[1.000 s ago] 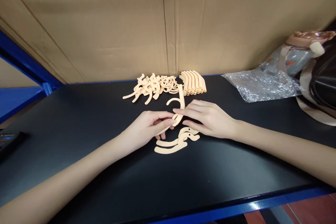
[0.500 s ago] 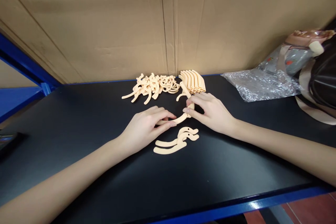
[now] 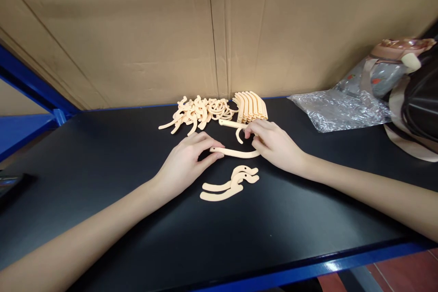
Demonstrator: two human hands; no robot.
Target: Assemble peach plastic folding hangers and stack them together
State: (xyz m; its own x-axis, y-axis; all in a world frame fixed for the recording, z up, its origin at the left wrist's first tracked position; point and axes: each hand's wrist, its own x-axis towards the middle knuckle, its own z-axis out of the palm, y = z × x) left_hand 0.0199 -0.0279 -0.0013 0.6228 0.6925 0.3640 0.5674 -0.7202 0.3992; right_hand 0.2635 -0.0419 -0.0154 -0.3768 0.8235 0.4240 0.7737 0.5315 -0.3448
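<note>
Over the black table point(image 3: 164, 237), before brown cardboard point(image 3: 153, 32), each hand point(image 3: 270, 141) pinches a cream curved piece point(image 3: 236, 152).

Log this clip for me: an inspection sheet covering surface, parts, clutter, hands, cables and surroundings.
Surface: black tabletop, a small pale speck near the front.
Parts: cream long strip and hooked piece in hand, their meeting point hidden; two wavy pieces overlapping in front; loose heap and neat stack behind.
Clutter: clear plastic bag, bottle and dark bag at right; dark object at left edge, unidentifiable.
Hands: left hand pinches the strip's holed end; right hand grips the hooked piece, covering the strip's other end.
Cables: nothing seen.
Surroundings: cardboard behind, blue frame, reddish floor.
</note>
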